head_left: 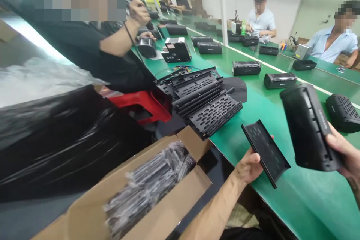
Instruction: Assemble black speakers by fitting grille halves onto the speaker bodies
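Note:
My left hand (249, 167) is closed on a curved black plastic cover panel (266, 153), gripping it by its left edge above the green table. The panel is tilted, with rows of slots faintly visible on its face. To the right, my right hand (344, 150) is wrapped around a black speaker-like housing (306, 127), held tilted in the air, with pale lettering along one edge. The two pieces are apart. A pile of slotted black cover panels (213, 114) lies on the table to the left of my left hand.
An open cardboard box (194, 180) holds several plastic-wrapped parts (152, 180) below the table edge. Finished-looking black units (246, 68) stand along the green table (317, 198). A red stool (140, 105) is at left. A co-worker's arm (118, 39) reaches over the table; other people sit opposite.

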Demonstrator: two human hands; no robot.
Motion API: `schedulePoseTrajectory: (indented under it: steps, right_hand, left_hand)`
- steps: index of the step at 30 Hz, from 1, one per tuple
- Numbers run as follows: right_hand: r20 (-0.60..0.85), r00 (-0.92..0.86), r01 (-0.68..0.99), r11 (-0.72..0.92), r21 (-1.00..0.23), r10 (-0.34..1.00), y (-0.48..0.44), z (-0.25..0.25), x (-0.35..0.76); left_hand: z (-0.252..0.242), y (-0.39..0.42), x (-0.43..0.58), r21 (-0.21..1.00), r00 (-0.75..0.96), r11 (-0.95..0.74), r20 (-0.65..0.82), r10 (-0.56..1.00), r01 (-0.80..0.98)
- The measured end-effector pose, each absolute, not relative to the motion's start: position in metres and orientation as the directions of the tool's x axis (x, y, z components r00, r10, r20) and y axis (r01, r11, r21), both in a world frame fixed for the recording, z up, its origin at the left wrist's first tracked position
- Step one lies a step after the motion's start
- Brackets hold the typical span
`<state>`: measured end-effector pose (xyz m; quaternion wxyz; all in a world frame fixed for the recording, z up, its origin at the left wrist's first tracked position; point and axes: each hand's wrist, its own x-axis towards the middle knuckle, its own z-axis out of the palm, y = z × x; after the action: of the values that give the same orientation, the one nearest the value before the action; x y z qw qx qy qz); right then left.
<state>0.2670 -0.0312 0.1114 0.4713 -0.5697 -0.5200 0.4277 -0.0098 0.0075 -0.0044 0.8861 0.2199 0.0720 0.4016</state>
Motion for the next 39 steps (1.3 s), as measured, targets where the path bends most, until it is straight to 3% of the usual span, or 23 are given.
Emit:
schedulePoseTrajectory:
  steps: [3, 6, 10, 16, 26, 36, 39]
  right_hand:
    - [0.015, 0.094, 0.421, -0.026, -0.907, 0.995, -0.034, 0.128, 0.25]
    - [0.088, 0.025, 0.691, 0.047, -0.722, 0.996, -0.038, 0.138, 0.229]
    - [0.156, -0.107, 0.831, 0.174, -0.528, 0.982, -0.04, 0.137, 0.214]
    - [0.183, -0.16, 0.865, 0.228, -0.448, 0.97, -0.038, 0.133, 0.211]
    - [0.125, -0.162, 0.906, 0.198, -0.374, 0.979, -0.039, 0.127, 0.208]
    - [0.066, -0.239, 0.877, 0.245, -0.414, 0.969, -0.031, 0.126, 0.218]
    - [0.185, -0.222, 0.852, 0.282, -0.441, 0.957, -0.033, 0.122, 0.221]
  left_hand:
    - [-0.001, 0.008, -0.003, 0.502, 0.628, 0.528, 0.041, 0.777, -0.685]
    - [0.006, 0.007, 0.005, 0.523, 0.579, 0.461, 0.079, 0.812, -0.717]
    - [0.023, 0.007, 0.014, 0.531, 0.549, 0.406, 0.137, 0.825, -0.743]
    - [0.041, 0.009, 0.022, 0.532, 0.536, 0.371, 0.194, 0.822, -0.761]
    - [0.031, 0.016, 0.028, 0.563, 0.496, 0.331, 0.166, 0.852, -0.758]
    - [0.027, 0.019, 0.04, 0.522, 0.466, 0.346, 0.115, 0.877, -0.78]
    - [0.032, 0.024, 0.042, 0.522, 0.402, 0.298, 0.095, 0.911, -0.799]
